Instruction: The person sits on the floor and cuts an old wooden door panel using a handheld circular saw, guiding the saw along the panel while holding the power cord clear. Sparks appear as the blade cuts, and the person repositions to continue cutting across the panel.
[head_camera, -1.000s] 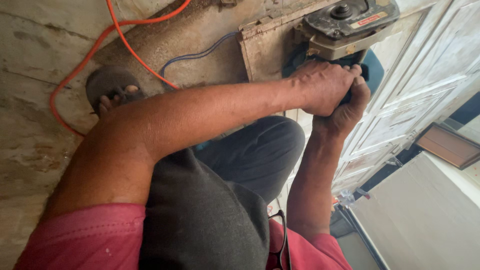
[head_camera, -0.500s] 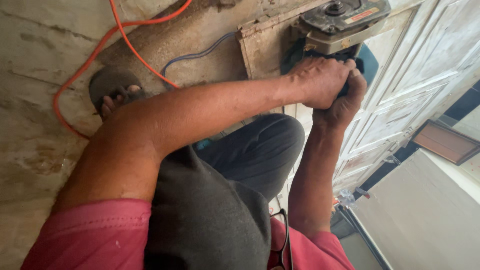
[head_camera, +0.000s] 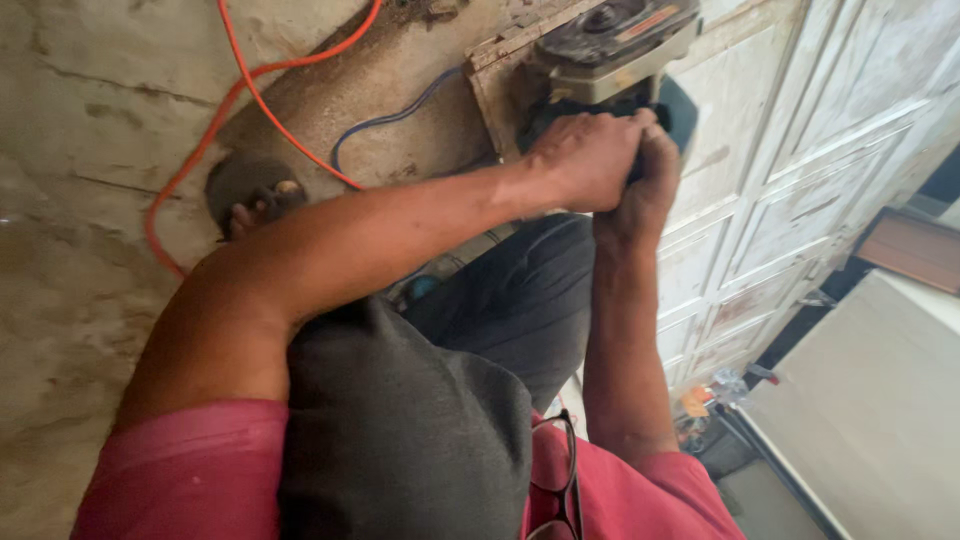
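- Right now both of your hands sit on the power tool (head_camera: 615, 45) at the top of the view — your left hand (head_camera: 585, 160) lies over its dark handle, fingers curled down around it.
- Your right hand (head_camera: 650, 185) comes up from below and presses against the left, its fingers wrapped on the same handle.
- That tool rests on the white panelled door (head_camera: 790, 190), which lies flat and runs off to the right edge.
- An orange cable (head_camera: 255, 95) loops over the concrete floor (head_camera: 90, 120) to the left, and a thinner blue cable (head_camera: 400, 115) curves just beside it towards the tool.
- Your foot in a dark sandal (head_camera: 250, 190) stands on the floor, touched by the orange loop.
- Your left forearm crosses the middle of the view and hides the near edge of the door; your grey-trousered knee covers the ground beneath.
- Folded glasses (head_camera: 555, 470) hang at your pink shirt (head_camera: 190, 470).
- Small clutter lies low on the right — too small to tell.
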